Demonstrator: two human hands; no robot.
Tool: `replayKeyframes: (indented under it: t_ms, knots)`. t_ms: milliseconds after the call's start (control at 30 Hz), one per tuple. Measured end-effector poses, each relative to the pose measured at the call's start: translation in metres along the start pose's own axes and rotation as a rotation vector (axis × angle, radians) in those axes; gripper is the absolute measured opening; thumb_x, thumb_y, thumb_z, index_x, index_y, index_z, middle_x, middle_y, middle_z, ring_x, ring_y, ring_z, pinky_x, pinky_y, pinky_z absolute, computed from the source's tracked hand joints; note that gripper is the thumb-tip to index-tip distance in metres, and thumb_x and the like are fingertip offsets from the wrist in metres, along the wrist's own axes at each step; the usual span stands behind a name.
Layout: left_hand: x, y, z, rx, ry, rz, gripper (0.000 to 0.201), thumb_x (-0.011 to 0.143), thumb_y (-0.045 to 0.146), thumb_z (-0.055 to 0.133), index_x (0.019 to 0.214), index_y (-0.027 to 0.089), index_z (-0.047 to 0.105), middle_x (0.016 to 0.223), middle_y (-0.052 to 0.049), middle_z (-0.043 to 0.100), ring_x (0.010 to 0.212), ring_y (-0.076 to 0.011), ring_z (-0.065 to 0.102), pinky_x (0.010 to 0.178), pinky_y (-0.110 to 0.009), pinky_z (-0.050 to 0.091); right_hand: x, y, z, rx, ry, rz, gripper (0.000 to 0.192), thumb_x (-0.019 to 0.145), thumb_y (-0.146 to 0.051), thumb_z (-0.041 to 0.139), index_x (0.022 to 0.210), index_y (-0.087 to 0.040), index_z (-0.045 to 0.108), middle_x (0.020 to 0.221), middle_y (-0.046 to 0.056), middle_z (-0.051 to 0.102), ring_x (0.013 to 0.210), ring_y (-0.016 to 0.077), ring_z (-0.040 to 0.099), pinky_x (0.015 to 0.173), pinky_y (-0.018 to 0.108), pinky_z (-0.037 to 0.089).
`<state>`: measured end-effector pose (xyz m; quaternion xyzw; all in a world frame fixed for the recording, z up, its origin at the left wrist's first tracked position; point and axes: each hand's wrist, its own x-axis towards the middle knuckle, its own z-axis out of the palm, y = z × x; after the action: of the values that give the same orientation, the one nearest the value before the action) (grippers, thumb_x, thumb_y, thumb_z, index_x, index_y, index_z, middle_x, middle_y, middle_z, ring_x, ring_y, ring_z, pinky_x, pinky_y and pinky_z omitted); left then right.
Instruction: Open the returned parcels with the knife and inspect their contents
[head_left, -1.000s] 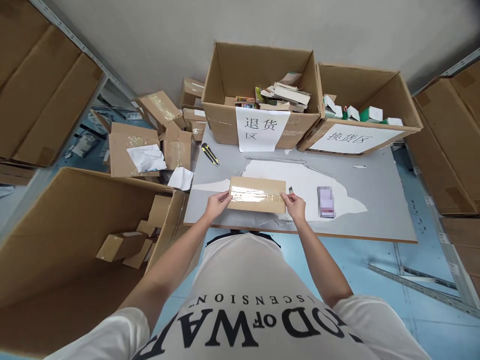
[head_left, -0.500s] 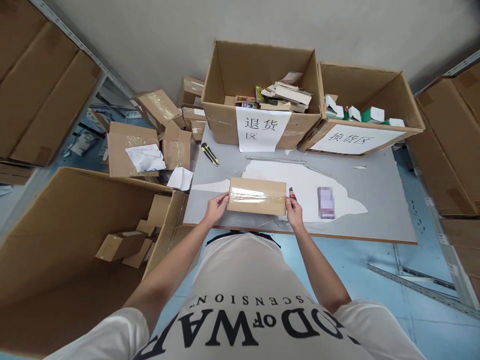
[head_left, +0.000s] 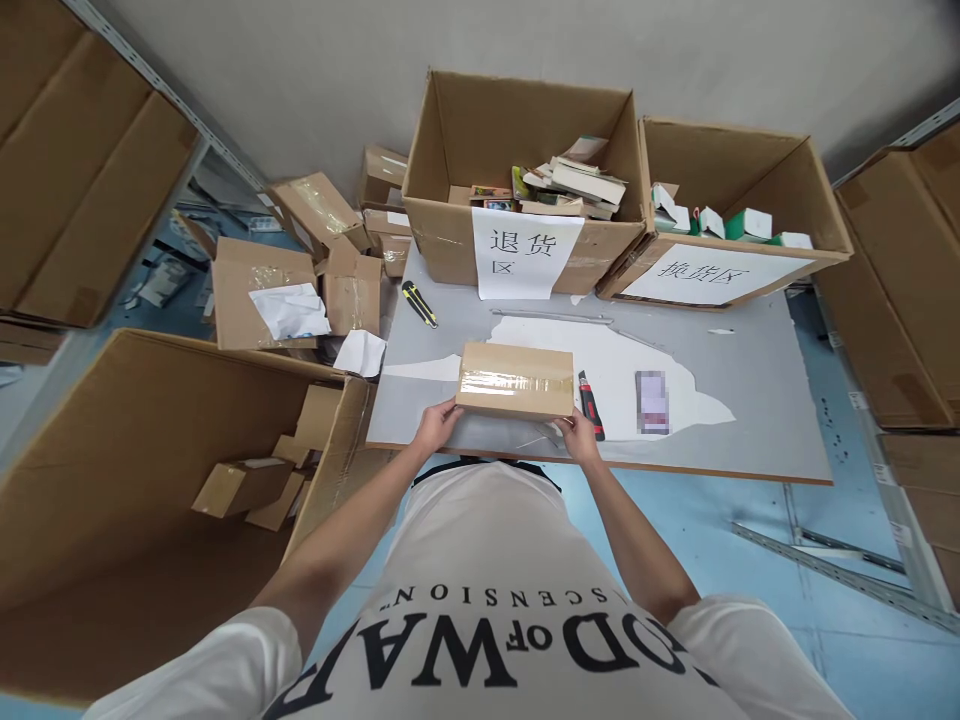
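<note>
Both hands have slid to the taped box's (head_left: 515, 381) near corners, left hand (head_left: 436, 425) and right hand (head_left: 576, 436) gripping it; red cutter (head_left: 591, 404) lies just beside the right hand, table edge (head_left: 675, 466) beneath the wrists.

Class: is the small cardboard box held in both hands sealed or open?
Sealed. The small cardboard box has clear tape running across its closed face, flaps flat; left hand and right hand grip its ends.

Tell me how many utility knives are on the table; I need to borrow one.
2. A yellow-and-black utility knife lies near the table's far left corner; a red-and-black utility knife lies just right of the taped brown cardboard parcel. Others may be hidden.
</note>
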<state>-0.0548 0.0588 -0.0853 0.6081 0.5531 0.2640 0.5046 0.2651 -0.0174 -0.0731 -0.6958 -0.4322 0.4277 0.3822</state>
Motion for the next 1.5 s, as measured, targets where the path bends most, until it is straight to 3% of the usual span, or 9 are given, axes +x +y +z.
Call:
replayKeyframes:
  t_ms: [167, 333, 500, 700, 800, 967, 1167, 1333, 1500]
  knots:
    - [0.015, 0.028, -0.011, 0.086, 0.141, 0.037, 0.041, 0.081, 0.048, 0.058, 0.108, 0.02, 0.072, 0.11, -0.003, 0.071, 0.102, -0.0277, 0.066, 0.093, -0.035, 0.049, 0.013, -0.019, -0.013, -0.056, 0.016, -0.041, 0.05, 0.08, -0.05, 0.057, 0.118, -0.019, 0.064, 0.108, 0.007, 0.072, 0.099, 0.0259, 0.067, 0.09, 0.039, 0.051]
    - [0.045, 0.05, -0.013, 0.154, 0.254, -0.026, 0.034, 0.08, 0.047, 0.059, 0.092, 0.021, 0.077, 0.092, -0.002, 0.076, 0.091, -0.0245, 0.069, 0.084, -0.03, 0.051, 0.034, -0.036, -0.016, -0.15, 0.112, 0.014, 0.057, 0.078, -0.062, 0.054, 0.107, -0.016, 0.071, 0.104, 0.011, 0.073, 0.098, 0.0283, 0.067, 0.087, 0.038, 0.051]
    - [0.073, 0.051, -0.013, 0.078, 0.187, -0.122, 0.032, 0.072, 0.045, 0.068, 0.087, 0.019, 0.077, 0.086, -0.006, 0.076, 0.089, -0.0279, 0.07, 0.082, -0.035, 0.052, 0.06, -0.042, -0.018, -0.271, 0.157, 0.065, 0.051, 0.075, -0.064, 0.057, 0.086, -0.018, 0.075, 0.079, 0.009, 0.075, 0.083, 0.0268, 0.068, 0.077, 0.036, 0.051]
    - [0.082, 0.034, -0.011, -0.11, 0.111, -0.17, 0.041, 0.058, 0.042, 0.08, 0.087, 0.013, 0.076, 0.094, -0.013, 0.074, 0.093, -0.0308, 0.069, 0.088, -0.041, 0.053, 0.077, -0.033, -0.021, -0.291, 0.11, 0.166, 0.048, 0.071, -0.065, 0.061, 0.066, -0.018, 0.07, 0.063, 0.007, 0.07, 0.07, 0.0239, 0.067, 0.07, 0.034, 0.052]
    - [0.079, 0.027, -0.01, -0.173, 0.092, -0.17, 0.051, 0.056, 0.046, 0.08, 0.092, 0.011, 0.074, 0.099, -0.014, 0.074, 0.096, -0.0304, 0.069, 0.091, -0.043, 0.052, 0.074, -0.022, -0.019, -0.195, 0.127, 0.158, 0.051, 0.07, -0.066, 0.06, 0.071, -0.016, 0.07, 0.069, 0.007, 0.071, 0.071, 0.0224, 0.067, 0.07, 0.034, 0.053]
    - [0.05, 0.013, -0.008, -0.257, 0.075, -0.172, 0.06, 0.063, 0.056, 0.07, 0.103, 0.01, 0.071, 0.107, -0.016, 0.071, 0.103, -0.0299, 0.067, 0.096, -0.047, 0.049, 0.046, 0.003, -0.018, -0.009, 0.137, 0.086, 0.051, 0.081, -0.053, 0.047, 0.106, -0.012, 0.066, 0.105, 0.013, 0.071, 0.089, 0.0216, 0.069, 0.083, 0.037, 0.054]
    - [0.004, -0.002, 0.006, -0.284, 0.041, -0.179, 0.058, 0.052, 0.045, 0.081, 0.101, 0.016, 0.072, 0.109, -0.011, 0.071, 0.115, -0.0319, 0.06, 0.104, -0.049, 0.042, 0.003, 0.022, -0.005, -0.082, -0.015, 0.088, 0.06, 0.068, -0.037, 0.064, 0.124, -0.018, 0.058, 0.114, 0.011, 0.069, 0.102, 0.0249, 0.065, 0.091, 0.043, 0.051]
    - [-0.003, 0.002, 0.014, -0.208, 0.051, -0.136, 0.044, 0.065, 0.048, 0.072, 0.099, 0.02, 0.073, 0.109, -0.006, 0.072, 0.114, -0.0306, 0.061, 0.106, -0.048, 0.039, -0.006, 0.009, 0.007, -0.088, 0.026, 0.094, 0.054, 0.075, -0.048, 0.057, 0.117, -0.015, 0.062, 0.104, 0.011, 0.073, 0.094, 0.0257, 0.067, 0.09, 0.043, 0.05]
    - [-0.007, 0.024, 0.003, -0.119, 0.155, -0.079, 0.042, 0.075, 0.046, 0.066, 0.107, 0.019, 0.072, 0.113, -0.007, 0.07, 0.111, -0.0295, 0.063, 0.102, -0.044, 0.045, -0.006, -0.013, -0.01, -0.18, 0.024, 0.013, 0.047, 0.08, -0.056, 0.053, 0.103, -0.019, 0.07, 0.097, 0.008, 0.074, 0.09, 0.0265, 0.068, 0.086, 0.04, 0.05]
